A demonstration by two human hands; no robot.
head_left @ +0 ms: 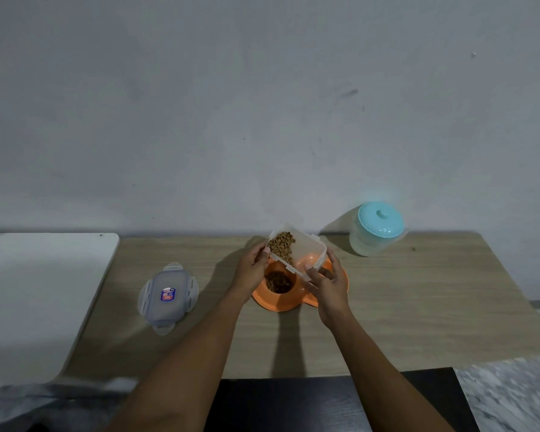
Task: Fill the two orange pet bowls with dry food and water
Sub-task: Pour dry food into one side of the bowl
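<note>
At the middle of a pale wooden table [418, 307], set against a bare grey wall, a person's two bare arms reach forward. Both hands hold a clear plastic food box [307, 244] tilted over an orange double dish [262, 302].

The left hand [251, 269] has its fingers curled round the box's left end. The right hand [326, 285] grips the near right corner, with the thumb on the rim and the fingers behind.

Brown dry food [281, 247] is heaped along the lowered left side of the box, right above the left bowl [281, 295]. That bowl already holds a layer of the same pellets, below its rim. The right bowl [328, 264] is mostly hidden by the box and the right hand, so I cannot tell what is in it.

Pouring the food looks like the step in hand, and it seems well along. To do it well, the low corner should stay over the middle of the left bowl. The tilt should grow gently, so the pellets slide rather than tumble out in a rush. Levelling the box before the heap nears the rim would stop pellets spilling into the neighbouring bowl, which is probably meant for water.

To the left, the box's lid [167, 296] lies flat on the table, well apart from the dish. It is clear, with clip flaps and a blue label. At the back right stands a pale, see-through jug [376, 229] with a turquoise lid on. Its contents are not clear; it may hold the water. A white tabletop [38, 291] adjoins the table on the left.
</note>
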